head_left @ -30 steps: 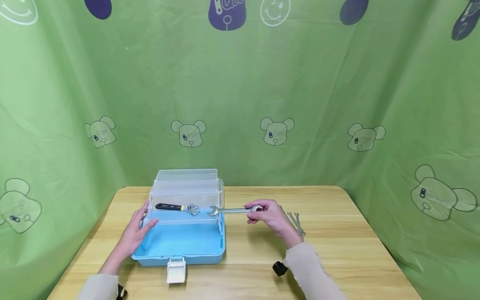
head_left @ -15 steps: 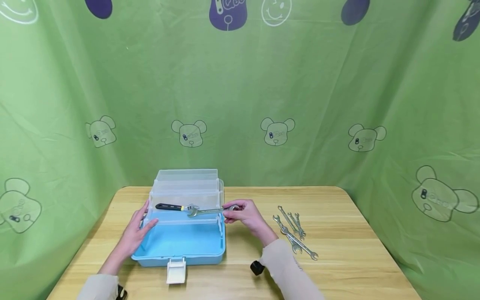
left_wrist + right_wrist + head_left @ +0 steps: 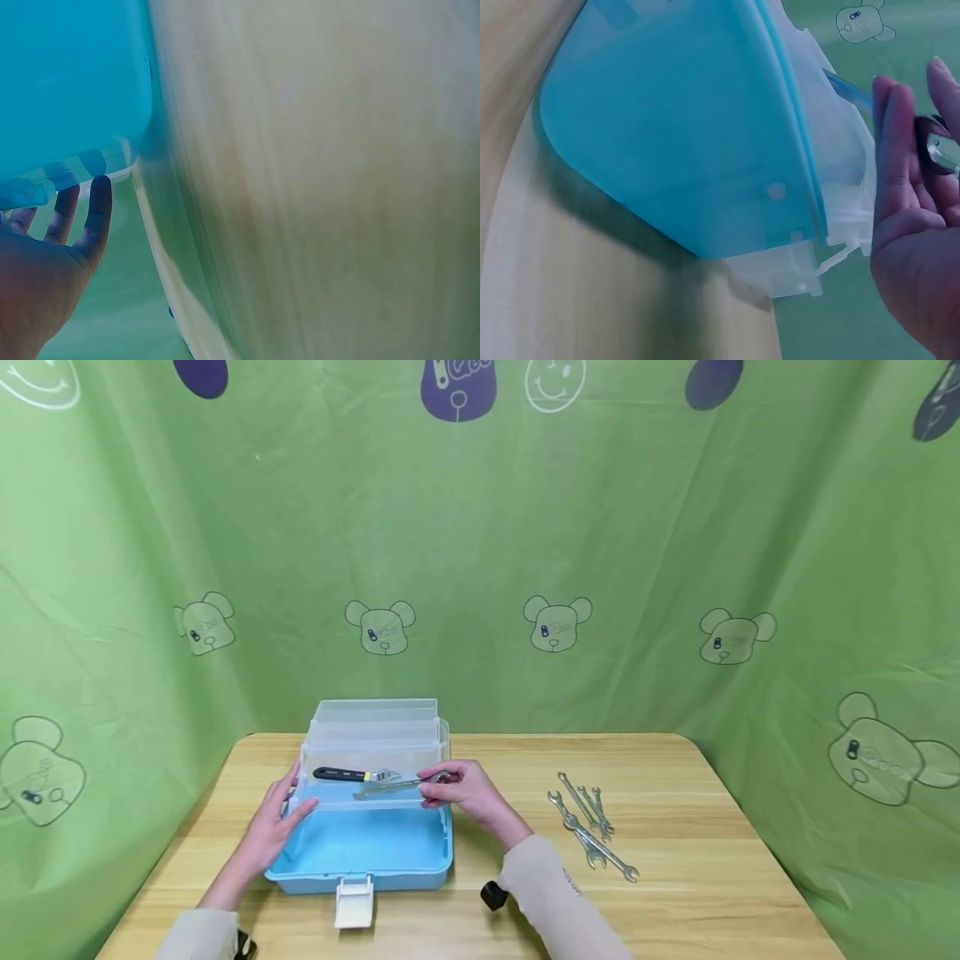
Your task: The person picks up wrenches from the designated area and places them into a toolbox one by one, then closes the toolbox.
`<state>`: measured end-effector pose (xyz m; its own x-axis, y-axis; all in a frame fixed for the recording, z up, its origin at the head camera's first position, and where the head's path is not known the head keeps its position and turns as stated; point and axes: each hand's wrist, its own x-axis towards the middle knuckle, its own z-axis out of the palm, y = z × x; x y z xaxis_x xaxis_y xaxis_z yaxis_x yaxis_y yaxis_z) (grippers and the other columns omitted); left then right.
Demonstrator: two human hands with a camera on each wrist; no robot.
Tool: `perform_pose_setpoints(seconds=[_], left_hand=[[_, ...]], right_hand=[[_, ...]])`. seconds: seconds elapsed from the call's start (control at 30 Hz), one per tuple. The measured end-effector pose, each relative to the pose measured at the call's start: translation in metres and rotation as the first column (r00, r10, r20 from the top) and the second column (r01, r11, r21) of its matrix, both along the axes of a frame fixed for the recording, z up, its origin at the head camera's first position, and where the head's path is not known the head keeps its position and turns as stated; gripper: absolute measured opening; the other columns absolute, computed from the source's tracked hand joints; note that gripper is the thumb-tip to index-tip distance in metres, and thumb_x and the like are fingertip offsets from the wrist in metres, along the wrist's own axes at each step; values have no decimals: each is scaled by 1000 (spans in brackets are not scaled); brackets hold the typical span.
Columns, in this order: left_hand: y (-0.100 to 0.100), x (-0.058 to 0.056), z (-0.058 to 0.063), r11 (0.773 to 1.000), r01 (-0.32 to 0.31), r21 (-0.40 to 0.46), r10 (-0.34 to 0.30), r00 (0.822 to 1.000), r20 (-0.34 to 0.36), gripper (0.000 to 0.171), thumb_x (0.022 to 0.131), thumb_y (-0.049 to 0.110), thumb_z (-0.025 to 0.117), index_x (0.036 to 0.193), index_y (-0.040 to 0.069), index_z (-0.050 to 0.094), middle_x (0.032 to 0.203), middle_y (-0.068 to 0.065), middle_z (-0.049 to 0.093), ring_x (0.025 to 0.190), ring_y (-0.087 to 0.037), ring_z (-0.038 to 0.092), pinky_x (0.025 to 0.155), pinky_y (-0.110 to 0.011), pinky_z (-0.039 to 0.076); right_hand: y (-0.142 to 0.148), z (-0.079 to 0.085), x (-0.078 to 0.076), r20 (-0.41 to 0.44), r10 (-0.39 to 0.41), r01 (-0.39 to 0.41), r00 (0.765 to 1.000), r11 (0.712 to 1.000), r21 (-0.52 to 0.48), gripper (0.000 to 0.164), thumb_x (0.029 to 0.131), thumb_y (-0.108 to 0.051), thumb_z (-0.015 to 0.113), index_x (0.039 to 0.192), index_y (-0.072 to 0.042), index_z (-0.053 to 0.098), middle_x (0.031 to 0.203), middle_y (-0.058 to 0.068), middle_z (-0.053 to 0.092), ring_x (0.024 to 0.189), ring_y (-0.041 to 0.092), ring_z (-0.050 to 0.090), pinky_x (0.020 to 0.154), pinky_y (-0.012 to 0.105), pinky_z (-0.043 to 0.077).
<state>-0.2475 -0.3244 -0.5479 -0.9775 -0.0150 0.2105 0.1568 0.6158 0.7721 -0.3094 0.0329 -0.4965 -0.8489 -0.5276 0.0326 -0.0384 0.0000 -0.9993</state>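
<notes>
My right hand (image 3: 465, 789) pinches one end of a silver open-end wrench (image 3: 388, 788) over the front translucent tray (image 3: 330, 800) of a light blue toolbox (image 3: 405, 880). The wrench's far end points left, just in front of an adjustable wrench (image 3: 341, 773) with a black handle lying in that tray. At the tray's left side my left hand (image 3: 264, 833) rests with fingers along the outside and thumb near the front corner. In the left wrist view its fingers (image 3: 97, 217) touch the clear edge. The right wrist view shows the held wrench's end (image 3: 941, 150) between thumb and fingers.
Several silver wrenches (image 3: 592, 839) lie crossed on the wooden table (image 3: 697, 877) to the right. The toolbox's white latch (image 3: 354, 903) hangs down at its front. More translucent trays (image 3: 375, 732) rise behind the front one. A green curtain (image 3: 480, 685) encloses the table.
My right hand has carried the wrench leftward from beside the toolbox to over the front tray, uncovering the loose wrenches on the table. The left hand stays in place.
</notes>
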Motion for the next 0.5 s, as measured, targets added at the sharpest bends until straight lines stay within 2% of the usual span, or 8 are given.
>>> perform_pose_setpoints(seconds=[0.17,0.27,0.4,0.5], left_hand=[[1,0,0,1000,0,5,0,1000,-1,77,107,40,56,168,30,10,158,-29,35,144,-56,34,114,-78,26],[1,0,0,1000,-2,8,2,1000,-2,77,107,40,56,168,31,10,158,-30,35,144,-56,35,114,-79,25],[1,-1,0,1000,-1,11,1,1000,-1,77,107,39,56,168,31,10,157,-30,35,143,-56,35,114,-79,25],[1,-1,0,1000,3,15,-3,1000,3,77,107,39,56,168,30,10,157,-30,35,143,-56,35,114,-79,26]], right_hand=[[-3,4,1,-43,63,-58,997,992,112,47,93,-14,78,134,5,64,100,17,78,94,35,77,89,38,64],[-5,6,2,-44,99,-93,994,987,129,49,96,-13,74,139,5,59,106,19,77,102,41,75,95,42,62],[-7,7,2,-33,112,-108,993,988,110,44,98,-7,70,138,7,57,110,18,76,104,35,76,101,52,58],[-9,10,3,-87,86,-71,992,984,163,40,96,-10,74,132,3,63,109,14,76,104,31,75,98,46,61]])
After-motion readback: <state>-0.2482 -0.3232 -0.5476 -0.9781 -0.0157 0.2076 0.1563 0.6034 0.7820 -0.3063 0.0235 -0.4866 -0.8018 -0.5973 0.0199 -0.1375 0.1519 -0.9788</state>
